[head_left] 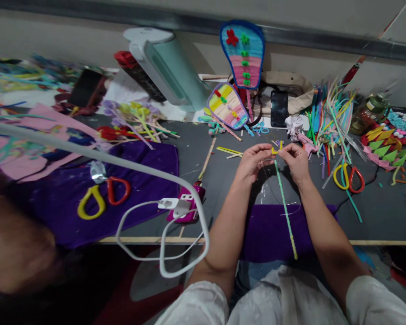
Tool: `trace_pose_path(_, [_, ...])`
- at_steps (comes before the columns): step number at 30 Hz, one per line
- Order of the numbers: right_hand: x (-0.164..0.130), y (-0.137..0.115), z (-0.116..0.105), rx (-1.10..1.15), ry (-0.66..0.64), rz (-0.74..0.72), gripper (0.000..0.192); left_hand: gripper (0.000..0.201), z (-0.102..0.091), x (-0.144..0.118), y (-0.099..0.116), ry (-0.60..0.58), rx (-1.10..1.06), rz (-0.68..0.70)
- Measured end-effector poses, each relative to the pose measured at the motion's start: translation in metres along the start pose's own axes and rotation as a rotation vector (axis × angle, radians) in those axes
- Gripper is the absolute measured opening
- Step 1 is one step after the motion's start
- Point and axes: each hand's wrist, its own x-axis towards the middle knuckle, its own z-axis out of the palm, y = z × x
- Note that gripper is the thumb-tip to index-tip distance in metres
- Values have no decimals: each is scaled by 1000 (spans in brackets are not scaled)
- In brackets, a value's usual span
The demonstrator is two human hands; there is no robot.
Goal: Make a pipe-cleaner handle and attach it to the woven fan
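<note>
- Nearest the camera, a white charging cable point(162, 253) loops in front of the desk's point(223, 189) front edge, left of the green stem, and runs to a white plug in a magenta power block point(186, 208).
- The green stem point(286, 210), a long thin twisted stick, hangs from the hands down over a purple cloth point(267, 230) lying at the desk's front edge, its lower end pale yellow.
- The left hand point(253, 161) is closed in a pinch, thumb and fingers on the small yellow piece point(274, 150) at the top of the green stem.
- The right hand point(296, 160) is also pinched shut on that yellow piece from the other side, so the two hands meet fingertip to fingertip above the desk.
- Right of the green stem lie scissors with one yellow and one red handle point(349, 177); beyond them, a thick bundle of coloured sticks point(331, 119).
- Far left of the green stem, a second pair of yellow-and-red scissors point(103, 198) rests on a larger purple cloth point(88, 198).
- Behind the hands, past the top of the green stem, stand two striped paddle-shaped crafts: a small yellow-and-pink one point(227, 104) and a taller blue-and-pink one point(243, 54).
- Left of those, a pale green cylindrical appliance point(171, 67) leans near the wall.
- A black phone point(279, 108) lies just right of the paddles.
</note>
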Motion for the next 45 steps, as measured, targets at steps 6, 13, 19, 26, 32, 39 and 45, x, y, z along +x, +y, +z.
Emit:
trace_pose_path(6, [1,1,0,4,20,25,21,42,0,0,0,6,-2,37])
trace_pose_path(13, [1,1,2,19,45,55,18,40,4,-1,-1,33,62,130])
trace_pose_path(19, [2,5,0,35,62,104,19,24,8,-4,-2,58,189,234])
trace_pose_path(26, [4,7,-1,88,78,78,19,19,6,-5,2,-19,129,156])
trace_pose_path(32, [0,-1,0,85,-25,23,23,19,0,-3,7,-101,-118,-37])
trace_pose_path(39, [-3,-6,0,126,-83,8,24,16,0,-5,4,-158,-136,-172])
trace_pose_path(45, [-2,-6,-1,96,-88,16,28,27,-1,-4,1,-249,-58,-237])
